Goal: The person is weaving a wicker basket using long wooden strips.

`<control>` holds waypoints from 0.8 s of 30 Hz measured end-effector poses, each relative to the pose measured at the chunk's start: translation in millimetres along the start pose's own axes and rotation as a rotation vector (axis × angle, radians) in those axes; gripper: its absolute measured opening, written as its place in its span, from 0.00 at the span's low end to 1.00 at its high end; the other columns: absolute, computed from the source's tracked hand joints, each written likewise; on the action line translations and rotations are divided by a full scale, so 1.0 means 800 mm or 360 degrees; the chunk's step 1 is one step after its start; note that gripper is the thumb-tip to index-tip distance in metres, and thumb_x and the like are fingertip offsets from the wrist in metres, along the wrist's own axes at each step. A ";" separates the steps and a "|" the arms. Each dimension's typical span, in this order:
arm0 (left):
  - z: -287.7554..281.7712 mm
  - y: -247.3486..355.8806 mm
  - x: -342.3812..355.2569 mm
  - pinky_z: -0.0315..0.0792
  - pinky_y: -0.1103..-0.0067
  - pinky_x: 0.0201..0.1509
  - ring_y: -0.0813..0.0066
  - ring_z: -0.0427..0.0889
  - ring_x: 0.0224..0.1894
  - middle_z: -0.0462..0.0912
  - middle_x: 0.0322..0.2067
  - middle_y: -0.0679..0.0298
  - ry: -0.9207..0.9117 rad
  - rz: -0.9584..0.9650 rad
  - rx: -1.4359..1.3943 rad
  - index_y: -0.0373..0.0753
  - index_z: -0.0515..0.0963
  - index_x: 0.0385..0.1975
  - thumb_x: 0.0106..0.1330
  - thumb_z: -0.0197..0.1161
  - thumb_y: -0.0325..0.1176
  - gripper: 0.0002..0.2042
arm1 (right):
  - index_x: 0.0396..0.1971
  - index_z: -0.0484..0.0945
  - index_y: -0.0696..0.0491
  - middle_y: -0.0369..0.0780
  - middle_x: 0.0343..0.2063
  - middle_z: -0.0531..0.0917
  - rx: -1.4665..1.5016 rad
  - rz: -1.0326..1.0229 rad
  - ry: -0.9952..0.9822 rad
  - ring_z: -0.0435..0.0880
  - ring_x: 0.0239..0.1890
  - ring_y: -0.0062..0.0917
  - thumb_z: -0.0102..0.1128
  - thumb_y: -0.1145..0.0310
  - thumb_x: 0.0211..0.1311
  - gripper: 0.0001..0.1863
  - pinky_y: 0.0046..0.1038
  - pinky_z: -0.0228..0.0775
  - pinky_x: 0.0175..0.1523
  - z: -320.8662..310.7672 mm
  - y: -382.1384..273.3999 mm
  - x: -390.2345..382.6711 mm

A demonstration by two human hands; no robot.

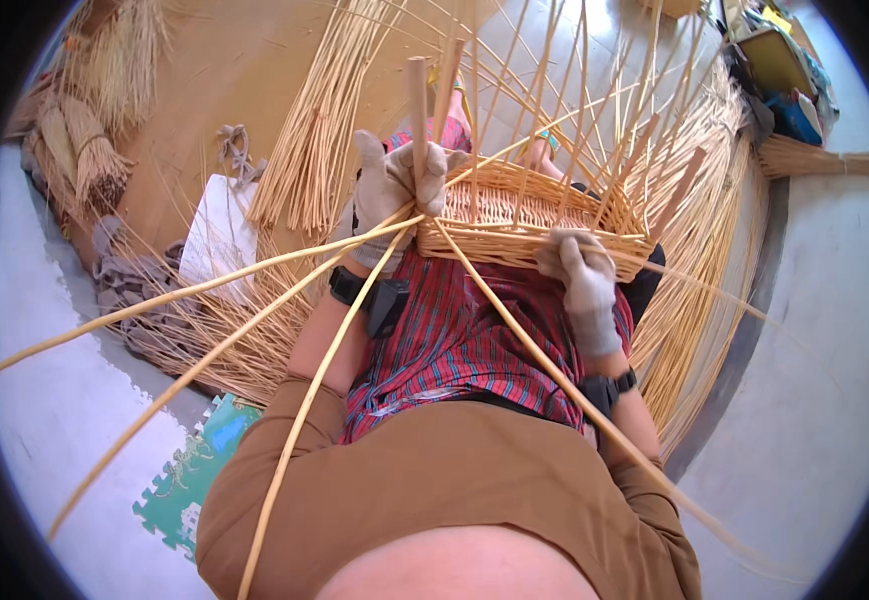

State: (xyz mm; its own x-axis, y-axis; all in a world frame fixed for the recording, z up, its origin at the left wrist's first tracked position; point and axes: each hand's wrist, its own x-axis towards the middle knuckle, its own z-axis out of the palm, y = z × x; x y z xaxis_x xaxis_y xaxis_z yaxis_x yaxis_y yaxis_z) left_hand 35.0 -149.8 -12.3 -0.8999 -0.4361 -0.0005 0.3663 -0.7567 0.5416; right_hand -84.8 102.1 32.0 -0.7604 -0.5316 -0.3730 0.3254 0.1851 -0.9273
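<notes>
A rectangular wicker basket point(525, 240) rests across my lap, with tall thin stakes standing up from its woven walls. My left hand point(392, 185), in a pale work glove, is closed around a thick wooden corner post point(418, 110) and the rods crossing there. Several long wicker rods point(225, 350) fan out from that corner toward me and to the left. My right hand point(580, 275), also gloved, has its fingers curled at the near wall's right part. A thin wicker rod point(705, 290) comes out beside its fingers toward the right, blurred at its end.
Bundles of long rods lie on the floor ahead point(320, 120) and to the right point(710, 240). Shorter bundles point(85, 150) and a white sheet point(220, 235) are at the left. A green foam mat point(180, 490) lies at the lower left. Bags and boxes point(780, 75) stand far right.
</notes>
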 end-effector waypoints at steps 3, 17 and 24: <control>0.009 0.007 0.000 0.72 0.86 0.28 0.77 0.76 0.21 0.71 0.18 0.67 -0.0008 -0.0061 -0.0002 0.30 0.76 0.47 0.72 0.37 0.70 0.41 | 0.47 0.82 0.59 0.40 0.36 0.87 0.0249 0.0082 -0.0115 0.88 0.37 0.25 0.60 0.66 0.72 0.12 0.23 0.83 0.43 -0.021 0.019 0.027; -0.019 0.011 -0.056 0.60 0.73 0.74 0.73 0.64 0.67 0.70 0.63 0.61 -0.0164 0.0255 0.1997 0.36 0.74 0.61 0.63 0.61 0.24 0.23 | 0.47 0.82 0.53 0.36 0.31 0.86 0.0136 -0.0029 0.0104 0.86 0.28 0.19 0.69 0.67 0.66 0.12 0.19 0.79 0.31 -0.039 0.024 0.039; -0.007 -0.059 -0.066 0.70 0.72 0.64 0.71 0.73 0.58 0.74 0.54 0.62 0.0400 0.0358 0.1555 0.38 0.69 0.58 0.54 0.79 0.39 0.34 | 0.48 0.82 0.54 0.37 0.31 0.87 0.0088 -0.0164 0.0088 0.86 0.27 0.19 0.68 0.67 0.66 0.13 0.17 0.79 0.28 -0.028 0.041 0.056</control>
State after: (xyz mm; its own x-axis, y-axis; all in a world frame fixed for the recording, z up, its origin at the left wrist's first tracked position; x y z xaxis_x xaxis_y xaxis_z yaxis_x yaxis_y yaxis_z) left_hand 66.8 -93.6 -42.3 -0.7178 -0.6927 0.0706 0.0674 0.0318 0.9972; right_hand -121.0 103.1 -16.2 -0.8206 -0.4990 -0.2785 0.2733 0.0854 -0.9581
